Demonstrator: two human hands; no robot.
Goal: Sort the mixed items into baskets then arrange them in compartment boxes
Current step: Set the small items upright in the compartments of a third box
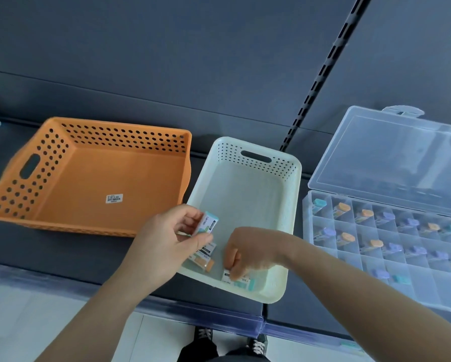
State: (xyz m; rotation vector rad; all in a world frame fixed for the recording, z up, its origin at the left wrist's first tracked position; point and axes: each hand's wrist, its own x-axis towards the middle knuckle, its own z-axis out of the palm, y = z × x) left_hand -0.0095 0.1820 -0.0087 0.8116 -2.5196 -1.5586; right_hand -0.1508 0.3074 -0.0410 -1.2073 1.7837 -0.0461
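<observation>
My main worry is the right grip (247, 252). It is down in the near end of the white basket (293, 205), fingertips pinched on the corner eraser (238, 280), a teal piece in a paper sleeve lying flat close to the near wall. A flat piece like that could slip from a shallow pinch, or the sleeve could slide off the rubber if I lift by the wrapper alone. The knuckles hide the contact, so I read it as pinched rather than merely touched, but I am not certain.

The second risk is my left grip (166, 241). It is clamped on the teal eraser (208, 222), held above the basket's left rim. Loading more into that hand could drop the piece outside, onto the shelf (88, 257). An orange eraser (206, 264) lies in the basket just under the left thumb, and a careless reach may knock it about.

The compartment box (376, 288) sits on the right with its lid (389, 158) open. A colour set in the wrong cell there would undo the sorting.

The left forearm comes up from the lower left, palm turned inward, thumb and fingers round the eraser's edges. The right forearm crosses in from the lower right, wrist bent down, fingers curled and pointing into the basket. The orange basket (125, 178) stands to the left, a label on its floor.
</observation>
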